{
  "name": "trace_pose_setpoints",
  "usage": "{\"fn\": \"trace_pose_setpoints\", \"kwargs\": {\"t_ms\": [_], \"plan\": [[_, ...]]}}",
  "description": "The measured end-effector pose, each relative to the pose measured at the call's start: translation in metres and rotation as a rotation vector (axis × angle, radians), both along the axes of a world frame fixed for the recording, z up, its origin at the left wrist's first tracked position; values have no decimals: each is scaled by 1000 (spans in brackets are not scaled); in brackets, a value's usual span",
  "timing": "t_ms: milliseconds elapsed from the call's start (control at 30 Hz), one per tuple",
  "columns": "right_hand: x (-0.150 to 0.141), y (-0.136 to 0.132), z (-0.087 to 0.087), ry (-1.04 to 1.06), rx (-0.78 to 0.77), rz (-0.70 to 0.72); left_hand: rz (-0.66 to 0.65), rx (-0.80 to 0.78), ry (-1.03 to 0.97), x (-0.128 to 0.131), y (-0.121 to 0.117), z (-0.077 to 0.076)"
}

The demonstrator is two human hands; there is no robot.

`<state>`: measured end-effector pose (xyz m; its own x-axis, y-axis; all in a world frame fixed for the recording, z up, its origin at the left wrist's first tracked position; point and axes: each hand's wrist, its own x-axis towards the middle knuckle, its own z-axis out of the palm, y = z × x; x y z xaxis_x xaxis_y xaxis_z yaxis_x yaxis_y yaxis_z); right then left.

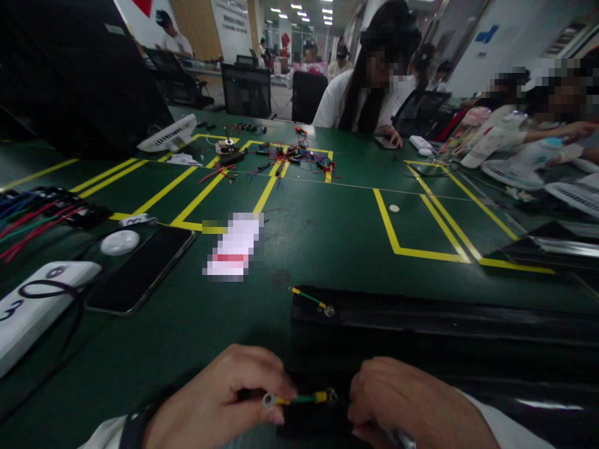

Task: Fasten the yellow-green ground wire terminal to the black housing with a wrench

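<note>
Wire [307,398], six o'clock: likely light, bendable; best gripped at its yellow sleeve [321,396].
Left hand [218,393], seven o'clock: pinching the wire.
Right hand [407,396], five o'clock: curled; grip unclear.

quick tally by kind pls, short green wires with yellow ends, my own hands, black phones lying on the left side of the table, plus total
Short green wires with yellow ends: 2
Own hands, left hand and right hand: 2
Black phone: 1
Total: 5
</note>
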<state>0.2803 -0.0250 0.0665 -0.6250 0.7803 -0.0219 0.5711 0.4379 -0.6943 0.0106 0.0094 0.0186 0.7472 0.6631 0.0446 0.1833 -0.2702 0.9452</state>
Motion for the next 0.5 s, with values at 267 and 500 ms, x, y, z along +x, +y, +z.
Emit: {"fn": "trace_pose_setpoints", "kwargs": {"t_ms": [267,500], "plan": [[10,12,17,-31,-55,62,1,-23,-11,4,2,3],[18,-13,-3,-15,-118,-180,23,-11,-1,0,-1,1]]}}
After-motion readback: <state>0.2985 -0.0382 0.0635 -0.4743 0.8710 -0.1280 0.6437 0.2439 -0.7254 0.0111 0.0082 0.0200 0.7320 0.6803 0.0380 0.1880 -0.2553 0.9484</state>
